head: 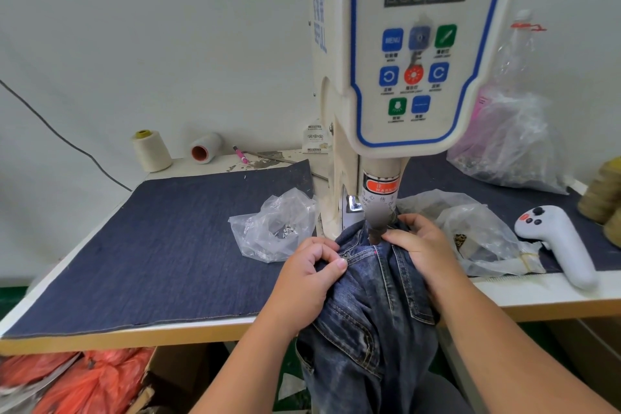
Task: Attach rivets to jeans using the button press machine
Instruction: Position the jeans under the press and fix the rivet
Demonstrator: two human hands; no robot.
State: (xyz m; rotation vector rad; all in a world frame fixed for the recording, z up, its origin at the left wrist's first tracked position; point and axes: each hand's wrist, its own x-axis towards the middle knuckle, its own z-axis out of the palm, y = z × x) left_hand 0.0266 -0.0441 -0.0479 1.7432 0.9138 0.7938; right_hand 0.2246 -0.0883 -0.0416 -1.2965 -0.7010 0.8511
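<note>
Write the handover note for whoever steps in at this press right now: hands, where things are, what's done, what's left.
Left hand: pinches the jeans at the waistband, thumb beside a rivet already set there.
Right hand: grips the denim just right of the press head.
Jeans hang off the table edge, with the waistband under the head; a red aiming dot marks the fabric.
Loose rivets lie in the open plastic bag to the left of the machine.
Done: at least one rivet.
Left: line up on the dot, press, reposition for the others.

Two hands, one pair of jeans (376, 306), one button machine (413, 54), two thread cones, three plastic bags and one white controller (557, 242) are counted.
</note>
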